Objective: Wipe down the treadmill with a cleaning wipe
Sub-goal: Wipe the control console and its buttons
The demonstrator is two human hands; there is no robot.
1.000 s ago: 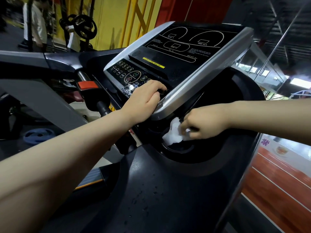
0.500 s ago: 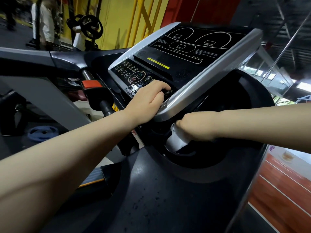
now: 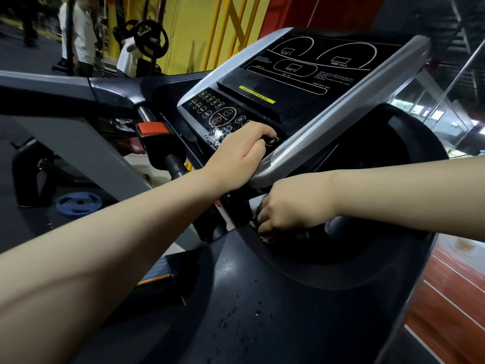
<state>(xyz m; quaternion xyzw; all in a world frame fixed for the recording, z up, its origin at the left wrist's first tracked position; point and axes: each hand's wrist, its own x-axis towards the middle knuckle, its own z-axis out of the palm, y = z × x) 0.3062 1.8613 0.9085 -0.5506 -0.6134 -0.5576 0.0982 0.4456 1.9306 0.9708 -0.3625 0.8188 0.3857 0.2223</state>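
In the head view, the treadmill console point(image 3: 309, 82) is seen tilted, its black display panel framed by a silver bezel, with a yellow sticker point(image 3: 257, 94) below the display and round buttons point(image 3: 212, 101) in rows on the lower panel. The left hand point(image 3: 241, 153) is laid over the console's lower right corner, its fingers curled over the edge of the button panel and gripping it. The right hand point(image 3: 286, 206) is reached down into the round black cup holder recess point(image 3: 367, 245) just under the console's silver edge, with its fingers bent downward against the recess wall. The cleaning wipe is largely hidden under that hand; only a pale blurred patch point(image 3: 256, 202) is seen at the knuckles, so a grip on it cannot be confirmed. Small droplets point(image 3: 236, 319) are scattered on the dark plastic deck in front of the recess. A red safety clip point(image 3: 153, 128) is mounted on the handlebar post to the left. A blue weight plate point(image 3: 80, 202) lies on the floor beyond.
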